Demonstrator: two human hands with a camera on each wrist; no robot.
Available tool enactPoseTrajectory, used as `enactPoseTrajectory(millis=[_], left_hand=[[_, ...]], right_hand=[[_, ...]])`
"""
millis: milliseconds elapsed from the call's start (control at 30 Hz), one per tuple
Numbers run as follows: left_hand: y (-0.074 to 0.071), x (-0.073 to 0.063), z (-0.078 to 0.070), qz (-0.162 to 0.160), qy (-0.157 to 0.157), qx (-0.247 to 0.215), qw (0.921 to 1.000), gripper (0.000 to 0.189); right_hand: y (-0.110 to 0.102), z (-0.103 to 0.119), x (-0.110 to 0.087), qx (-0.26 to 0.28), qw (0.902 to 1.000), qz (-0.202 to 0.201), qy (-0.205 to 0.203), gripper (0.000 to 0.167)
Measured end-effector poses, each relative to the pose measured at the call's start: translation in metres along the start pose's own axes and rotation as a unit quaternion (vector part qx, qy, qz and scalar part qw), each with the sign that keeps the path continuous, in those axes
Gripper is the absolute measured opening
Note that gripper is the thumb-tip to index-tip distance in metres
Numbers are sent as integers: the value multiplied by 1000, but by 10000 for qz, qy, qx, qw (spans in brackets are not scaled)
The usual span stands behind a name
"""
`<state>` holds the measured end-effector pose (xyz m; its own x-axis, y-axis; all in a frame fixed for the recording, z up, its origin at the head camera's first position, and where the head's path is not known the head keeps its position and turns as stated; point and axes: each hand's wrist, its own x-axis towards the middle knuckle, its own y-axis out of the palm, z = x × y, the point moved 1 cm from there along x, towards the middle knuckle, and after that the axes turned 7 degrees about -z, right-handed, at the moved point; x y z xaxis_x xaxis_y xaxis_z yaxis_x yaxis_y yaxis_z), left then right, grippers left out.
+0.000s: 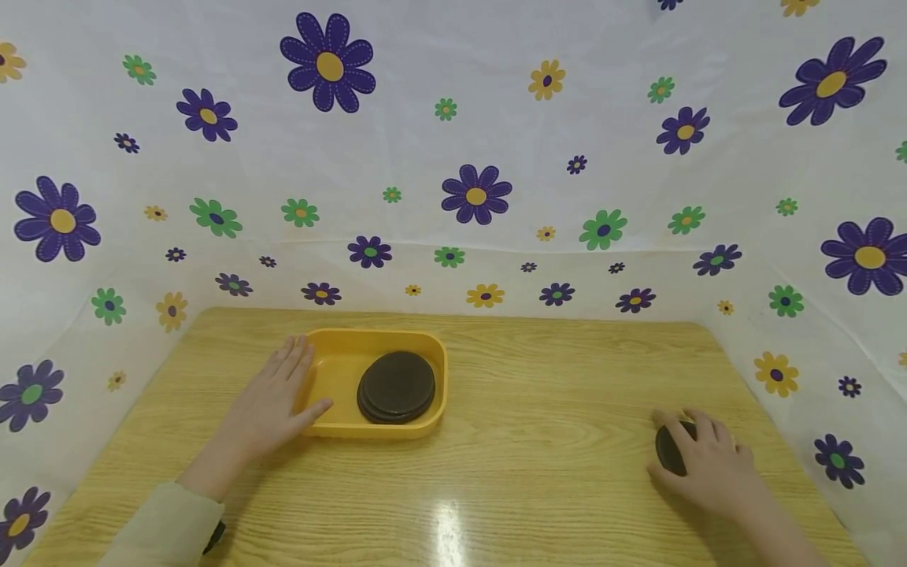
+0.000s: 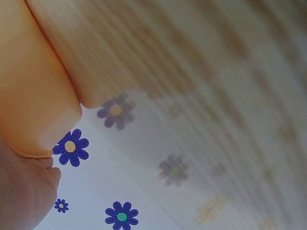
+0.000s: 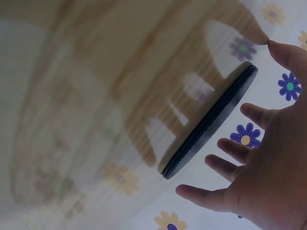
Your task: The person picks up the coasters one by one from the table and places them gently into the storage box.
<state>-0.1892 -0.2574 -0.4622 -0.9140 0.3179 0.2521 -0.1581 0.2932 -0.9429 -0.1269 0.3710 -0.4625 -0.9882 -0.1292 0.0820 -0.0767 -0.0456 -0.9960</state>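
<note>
My left hand point(image 1: 276, 398) rests at the left end of a yellow plastic tray point(image 1: 441, 386), its fingers straight along the rim and its thumb over the front left corner. The left wrist view has that hand point(image 2: 29, 191) at the orange-looking tray wall point(image 2: 43, 72). Inside the tray, on its right side, lies a small stack of dark round discs point(image 1: 398, 382). Over to the right, my right hand point(image 1: 708, 465) hovers with spread fingers above a black disc point(image 1: 669, 449) on the table. The right wrist view gives this disc point(image 3: 211, 120) edge-on, below the fingers point(image 3: 223, 165), which stand apart from it.
The wood-grain table point(image 1: 538, 409) has a glossy surface. A white cloth point(image 1: 397, 142) printed with purple, green and yellow flowers stands behind it and along both sides. A small dark object point(image 1: 215, 537) shows beside the left sleeve point(image 1: 166, 524).
</note>
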Motion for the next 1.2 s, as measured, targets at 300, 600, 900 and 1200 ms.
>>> enactPoseTrajectory(millis=[300, 600, 900, 1200], left_hand=[[-1, 0, 0, 18, 28, 68, 10000, 97], [-2, 0, -1, -2, 29, 102, 9999, 97], [-1, 0, 0, 29, -12, 87, 10000, 97], [-1, 0, 0, 46, -29, 109, 9999, 97]], right_hand=[[2, -4, -3, 101, 9997, 187, 87, 83], [2, -8, -2, 145, 9997, 216, 30, 78], [-2, -8, 3, 89, 9998, 159, 18, 78], [-7, 0, 13, -108, 9998, -1, -157, 77]])
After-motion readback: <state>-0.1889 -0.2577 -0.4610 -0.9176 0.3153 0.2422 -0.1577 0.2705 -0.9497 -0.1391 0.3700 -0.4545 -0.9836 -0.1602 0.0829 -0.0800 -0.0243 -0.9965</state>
